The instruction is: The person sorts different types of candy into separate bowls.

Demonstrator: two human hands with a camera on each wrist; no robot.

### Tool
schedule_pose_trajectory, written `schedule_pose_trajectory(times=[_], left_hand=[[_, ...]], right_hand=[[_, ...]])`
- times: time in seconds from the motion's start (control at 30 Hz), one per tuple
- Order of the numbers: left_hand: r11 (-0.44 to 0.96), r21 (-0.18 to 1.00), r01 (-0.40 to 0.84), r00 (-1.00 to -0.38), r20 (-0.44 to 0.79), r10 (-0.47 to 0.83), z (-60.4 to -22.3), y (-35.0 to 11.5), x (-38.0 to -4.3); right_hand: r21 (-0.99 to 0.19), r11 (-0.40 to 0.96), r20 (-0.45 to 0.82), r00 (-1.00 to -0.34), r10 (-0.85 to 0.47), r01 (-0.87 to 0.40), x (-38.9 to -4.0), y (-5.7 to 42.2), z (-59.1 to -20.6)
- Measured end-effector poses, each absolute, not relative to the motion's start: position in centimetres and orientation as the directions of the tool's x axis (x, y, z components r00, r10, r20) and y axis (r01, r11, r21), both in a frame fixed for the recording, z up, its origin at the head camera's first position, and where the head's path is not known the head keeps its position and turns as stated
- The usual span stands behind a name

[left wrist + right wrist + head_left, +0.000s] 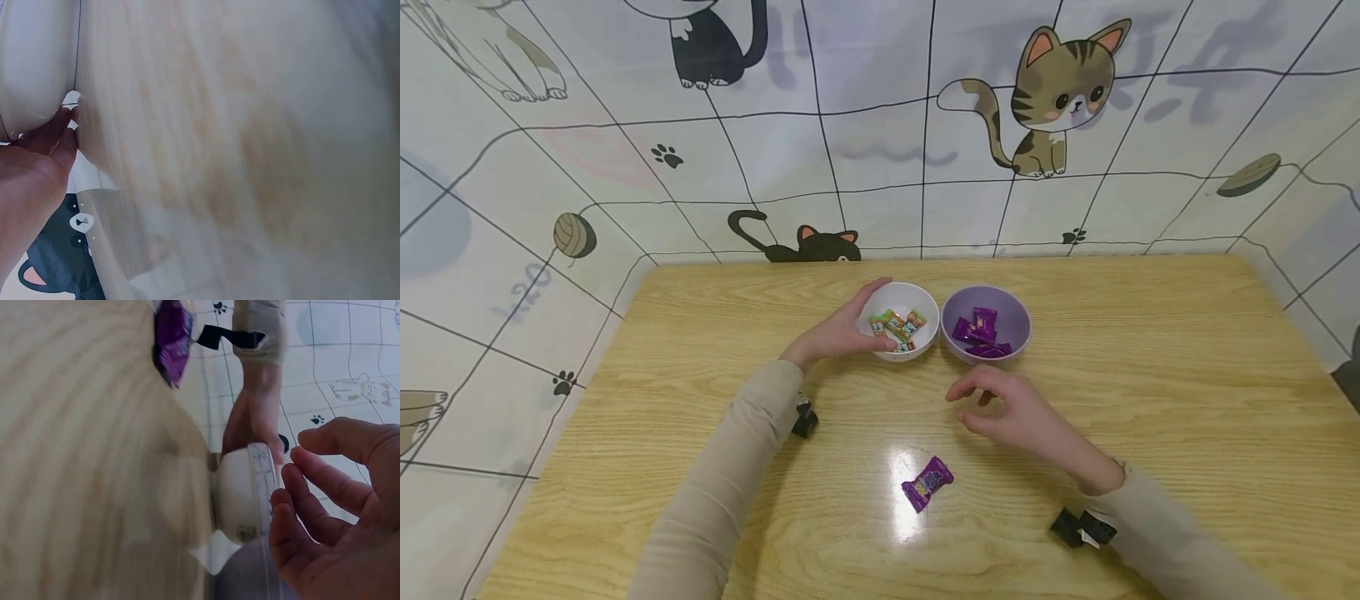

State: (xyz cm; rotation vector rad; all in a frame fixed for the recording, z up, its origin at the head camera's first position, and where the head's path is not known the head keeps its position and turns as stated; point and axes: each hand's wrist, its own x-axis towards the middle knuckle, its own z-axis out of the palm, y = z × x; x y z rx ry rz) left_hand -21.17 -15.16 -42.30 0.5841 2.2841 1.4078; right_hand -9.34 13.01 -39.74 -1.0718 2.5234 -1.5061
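Observation:
My left hand [838, 332] holds the white bowl [895, 295] at its left side, thumb over the near rim and fingers round the far side. Several small orange-and-green wrapped candies [895, 325] lie inside that bowl. Close on its right stands a purple bowl [1013, 315] with several purple wrapped candies [985, 321] in it. Just in front of the purple bowl hovers my right hand [1011, 412], its fingers loosely bent and nothing between them, as the right wrist view also shows. One purple wrapped candy [928, 483] lies on the table, nearer than both bowls.
The wooden table [1150, 358] ends at the back against a cloth [880, 167] printed with cats and lines. Black straps with small blocks [1078, 528] sit at both wrists. At the far right edge a dark object [1348, 375] shows partly.

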Motion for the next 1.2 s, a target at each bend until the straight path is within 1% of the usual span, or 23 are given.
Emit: schedule_pose_trajectory(times=[0.17,0.37,0.47,0.7,0.83,1.07,1.2], left_hand=[[0.395,0.911,0.122,-0.834,-0.122,0.538,-42.3,-15.1,-21.2],[0.407,0.906,0.113,-0.840,-0.132,0.527,-42.1,-15.1,-21.0],[0.404,0.908,0.115,-0.842,-0.127,0.525,-42.0,-15.1,-20.9],[0.395,0.911,0.118,-0.841,-0.120,0.528,-42.0,-15.1,-20.9],[0.396,0.910,0.122,-0.842,-0.116,0.527,-42.0,-15.0,-20.9],[0.406,0.900,0.156,-0.837,-0.098,0.539,-42.1,-15.1,-21.0],[0.406,0.899,0.162,-0.834,-0.096,0.544,-42.0,-15.1,-20.9]], right_hand=[[-0.785,0.294,0.266,-0.726,-0.634,-0.545,-8.7,12.3,-40.6],[-0.796,0.335,0.122,-0.675,-0.727,-0.505,-8.0,12.0,-40.9],[-0.791,0.354,0.078,-0.656,-0.751,-0.499,-7.8,11.8,-40.9],[-0.780,0.324,0.077,-0.596,-0.799,-0.536,-7.5,11.6,-41.5],[-0.760,0.347,0.029,-0.562,-0.827,-0.550,-7.4,11.5,-41.8],[-0.756,0.396,-0.056,-0.552,-0.832,-0.521,-7.3,11.1,-41.9],[-0.747,0.394,-0.052,-0.545,-0.837,-0.535,-7.3,10.9,-41.9]])
